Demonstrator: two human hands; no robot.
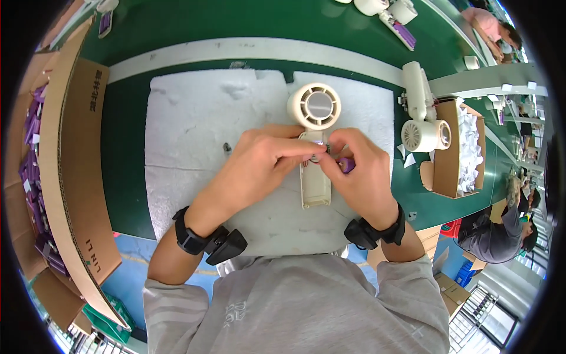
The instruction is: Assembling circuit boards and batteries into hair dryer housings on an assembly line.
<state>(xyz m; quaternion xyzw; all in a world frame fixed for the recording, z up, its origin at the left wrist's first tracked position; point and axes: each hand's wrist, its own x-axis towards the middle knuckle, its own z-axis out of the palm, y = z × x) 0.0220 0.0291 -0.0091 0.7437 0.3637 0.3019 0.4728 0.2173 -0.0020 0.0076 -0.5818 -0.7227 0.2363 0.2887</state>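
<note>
Right then, the person sat at a green workbench (177,26) with a white foam mat (194,141) spread across it, and both hands met over a cream handheld fan (315,127) lying flat on the mat. The fan's round head pointed away from the person, its grille facing up, and its open handle shell ran back toward the body. The left hand (259,162) curled over the neck of the fan, fingers bent and pinched together at a small part there; what exactly sat between the fingertips I could not tell. The right hand (356,174) was closed in a loose grip too, thumb and forefinger meeting the left hand's fingers at the same spot, with a small purple piece (346,164) tucked against its fingers. Each wrist wore a black band with a black block on it.

A small dark screw (226,147) lay on the mat just to the left of the left hand. To the right, off the mat, another cream fan (421,115) lay beside an open cardboard box (451,153) stuffed with white pieces. On the left stood a large cardboard carton (73,177) holding purple parts. More fans lay at the far edge of the bench, and other people worked at the right.
</note>
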